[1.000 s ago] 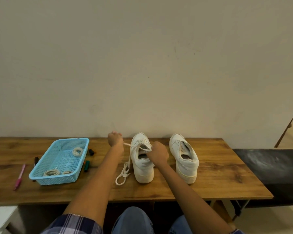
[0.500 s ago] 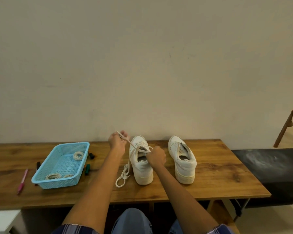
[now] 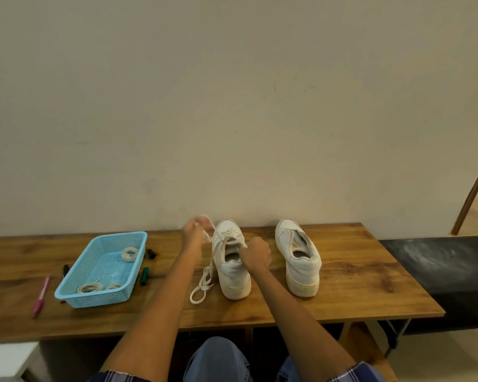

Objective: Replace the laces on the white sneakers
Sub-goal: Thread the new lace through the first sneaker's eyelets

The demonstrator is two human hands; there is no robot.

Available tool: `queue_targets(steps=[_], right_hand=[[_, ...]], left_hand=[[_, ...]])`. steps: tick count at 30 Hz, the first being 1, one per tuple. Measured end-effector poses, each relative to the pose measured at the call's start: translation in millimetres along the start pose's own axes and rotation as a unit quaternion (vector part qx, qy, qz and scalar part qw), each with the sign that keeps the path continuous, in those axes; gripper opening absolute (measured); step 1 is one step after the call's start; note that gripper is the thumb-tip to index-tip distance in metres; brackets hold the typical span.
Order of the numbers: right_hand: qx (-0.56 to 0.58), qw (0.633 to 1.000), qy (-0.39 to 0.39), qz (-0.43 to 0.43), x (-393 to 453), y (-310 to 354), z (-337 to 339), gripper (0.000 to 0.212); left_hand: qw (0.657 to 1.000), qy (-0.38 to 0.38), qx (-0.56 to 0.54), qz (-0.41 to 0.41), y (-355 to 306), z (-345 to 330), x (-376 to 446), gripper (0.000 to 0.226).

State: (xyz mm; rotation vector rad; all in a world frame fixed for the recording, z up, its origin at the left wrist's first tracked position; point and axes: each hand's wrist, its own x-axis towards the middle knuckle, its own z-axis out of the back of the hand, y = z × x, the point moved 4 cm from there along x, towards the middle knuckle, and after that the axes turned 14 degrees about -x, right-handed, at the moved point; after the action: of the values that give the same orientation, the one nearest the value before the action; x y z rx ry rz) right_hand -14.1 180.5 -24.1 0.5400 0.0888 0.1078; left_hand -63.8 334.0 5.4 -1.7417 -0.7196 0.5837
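Step in hand: we judge this as unlacing the left sneaker; its old lace is partly out, and the right sneaker shows no lace that we can make out.
Left hand: our left hand is raised beside the toe, fingers pinched on the lace and drawing it up and away; it is blurred, so the finer grip is unclear.
Right hand: our right hand is curled at the tongue, gripping the sneaker's upper to steady it.
Where the lace lies: a loose loop trails on the tabletop, just left of the heel.
Next move: likely more pulls through the remaining eyelets, with the sneaker held firm so it does not tip.
New laces: pale coils wait in the blue basket, well left.
Open room: bare wood in front of both sneakers and to the right.
Edges: the wall sits close behind the toes; pens crowd the basket.
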Motion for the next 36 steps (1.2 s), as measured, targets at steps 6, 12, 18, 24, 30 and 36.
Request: queue_targets(steps=[6, 12, 18, 24, 30, 36], right_hand=[[-0.003, 1.000, -0.002, -0.001, -0.6, 0.3, -1.1, 0.020], [-0.008, 1.000, -0.007, 0.004, 0.1, 0.2, -1.2, 0.019], [-0.106, 0.992, -0.028, 0.066, 0.8, 8.0, 1.9, 0.023], [-0.232, 0.959, -0.046, 0.157, 2.1, 22.2, 6.5, 0.018], [-0.232, 0.959, -0.043, 0.156, 4.2, 21.6, 7.8, 0.019], [-0.293, 0.936, -0.061, 0.186, 0.7, 26.4, 7.0, 0.020]], left_hand=[[0.974, -0.122, -0.180, 0.071, -3.3, 20.0, 12.6, 0.031], [0.940, 0.094, 0.323, 0.051, 49.5, 6.4, 3.3, 0.033], [0.956, 0.050, 0.288, 0.023, 58.3, 6.5, -1.2, 0.022], [0.932, 0.045, 0.351, 0.081, 71.5, 12.6, 3.5, 0.024], [0.860, 0.051, 0.501, 0.083, 61.5, 10.7, 8.1, 0.023], [0.832, 0.089, 0.542, 0.076, 47.8, 11.6, 26.7, 0.012]])
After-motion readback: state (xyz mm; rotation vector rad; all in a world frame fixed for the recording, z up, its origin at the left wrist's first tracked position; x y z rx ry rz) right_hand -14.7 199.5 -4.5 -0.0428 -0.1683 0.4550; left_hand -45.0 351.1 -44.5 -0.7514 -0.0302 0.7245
